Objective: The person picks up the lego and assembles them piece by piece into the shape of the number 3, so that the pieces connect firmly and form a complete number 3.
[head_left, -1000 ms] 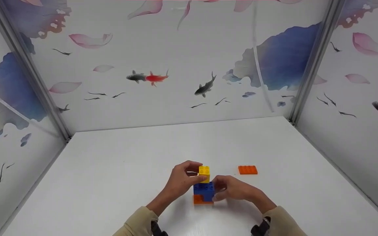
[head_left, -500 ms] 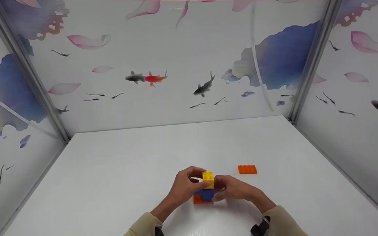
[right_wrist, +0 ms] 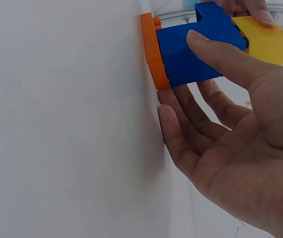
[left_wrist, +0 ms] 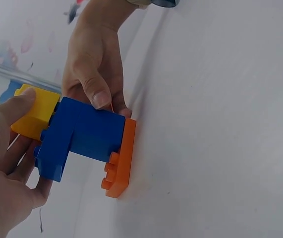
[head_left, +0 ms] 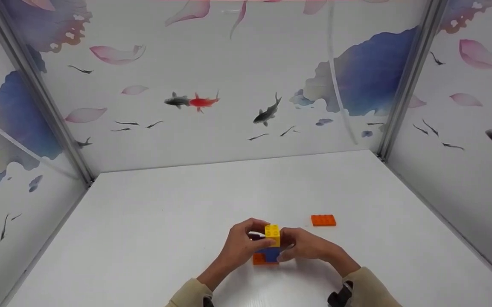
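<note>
My left hand (head_left: 242, 247) pinches a yellow toy brick (head_left: 272, 238) between thumb and fingers. The brick stands on the right end of a blue block (head_left: 272, 254), studs up. In the left wrist view a narrow gap with studs shows between the yellow brick and the upper blue part (left_wrist: 56, 144), which overhangs to one side. Beneath the blue block lies an orange studded plate (left_wrist: 124, 166) on the table. My right hand (right_wrist: 245, 139) holds the blue block from the right, thumb on its near face and fingers behind.
Another orange studded plate (head_left: 323, 220) lies flat on the white table (head_left: 164, 238), behind and right of the hands. White panels with painted fish and petals enclose the table at the back (head_left: 228, 140) and both sides.
The left hand has brought the yellow brick down and slightly right, from above the blue block's studs onto its right end. The right hand has stayed on the blue block.
</note>
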Demonstrator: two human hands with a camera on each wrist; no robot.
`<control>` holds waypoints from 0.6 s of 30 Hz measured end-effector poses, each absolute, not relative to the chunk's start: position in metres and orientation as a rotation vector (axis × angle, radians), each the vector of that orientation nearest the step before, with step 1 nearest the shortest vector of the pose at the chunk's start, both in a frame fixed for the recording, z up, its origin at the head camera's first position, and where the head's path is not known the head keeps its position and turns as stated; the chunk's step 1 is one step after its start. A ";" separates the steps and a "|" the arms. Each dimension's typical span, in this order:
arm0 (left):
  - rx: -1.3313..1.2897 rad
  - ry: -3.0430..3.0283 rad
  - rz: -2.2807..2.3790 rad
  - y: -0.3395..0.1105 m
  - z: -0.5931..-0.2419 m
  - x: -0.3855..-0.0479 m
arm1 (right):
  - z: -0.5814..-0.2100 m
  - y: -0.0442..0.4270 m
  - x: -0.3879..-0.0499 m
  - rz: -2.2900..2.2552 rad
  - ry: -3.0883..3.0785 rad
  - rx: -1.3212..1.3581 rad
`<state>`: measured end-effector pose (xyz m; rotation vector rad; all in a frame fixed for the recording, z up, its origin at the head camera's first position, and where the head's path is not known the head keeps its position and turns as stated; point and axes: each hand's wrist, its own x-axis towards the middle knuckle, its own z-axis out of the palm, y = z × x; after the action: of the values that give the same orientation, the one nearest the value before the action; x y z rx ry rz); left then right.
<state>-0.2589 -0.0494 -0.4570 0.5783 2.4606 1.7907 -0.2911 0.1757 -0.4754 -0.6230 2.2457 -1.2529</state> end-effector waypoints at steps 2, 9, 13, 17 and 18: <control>0.583 2.464 1.778 -0.050 -0.457 -0.260 | -0.475 0.176 -0.291 -1.251 2.245 -0.622; 0.618 2.522 1.692 -0.050 -0.453 -0.263 | -0.474 0.176 -0.292 -1.250 2.251 -0.624; 0.608 2.541 1.651 -0.050 -0.452 -0.264 | -0.475 0.177 -0.291 -1.261 2.241 -0.641; 0.598 2.548 1.635 -0.050 -0.452 -0.264 | -0.476 0.177 -0.290 -1.275 2.228 -0.662; 0.595 2.544 1.637 -0.050 -0.452 -0.264 | -0.476 0.177 -0.290 -1.277 2.225 -0.659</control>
<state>-0.2640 -0.0497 -0.4519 0.5952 2.5440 1.6374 -0.2903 0.1770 -0.4756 -0.6594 2.2251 -1.2766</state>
